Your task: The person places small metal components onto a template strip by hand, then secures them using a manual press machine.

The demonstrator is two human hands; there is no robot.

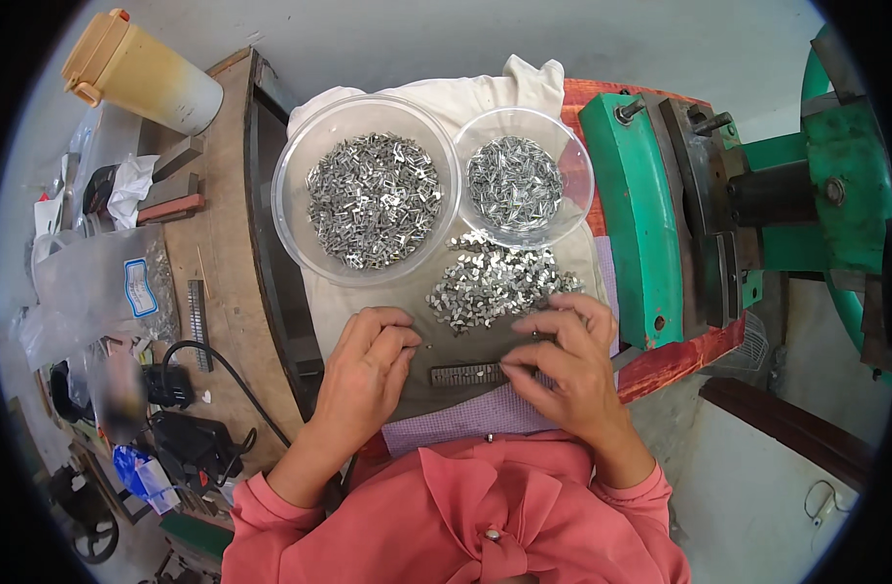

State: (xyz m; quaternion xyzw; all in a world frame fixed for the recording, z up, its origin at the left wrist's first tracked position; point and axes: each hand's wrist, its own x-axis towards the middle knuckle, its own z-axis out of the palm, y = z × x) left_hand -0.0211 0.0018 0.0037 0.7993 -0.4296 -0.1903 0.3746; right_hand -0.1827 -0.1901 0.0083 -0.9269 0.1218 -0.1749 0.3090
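A short dark metal strip with a row of slots [457, 375] lies crosswise on the cloth between my hands. One shiny piece shows near its right part. My right hand [572, 365] is at the strip's right end, thumb and forefinger pinched together; what they hold is too small to tell. Left of the strip, my left hand [363, 375] rests low with its fingers curled closed, and anything inside them is hidden. Just beyond my hands spreads a loose pile of small flat metal pieces [490, 287].
Two clear round tubs, a large one [282, 209] and a smaller one [584, 200], hold small metal parts behind the pile. A green press [633, 234] stands to the right. The wooden bench [222, 243] on the left carries a plastic bag [95, 277], another slotted strip [199, 321] and a yellow jug [149, 78].
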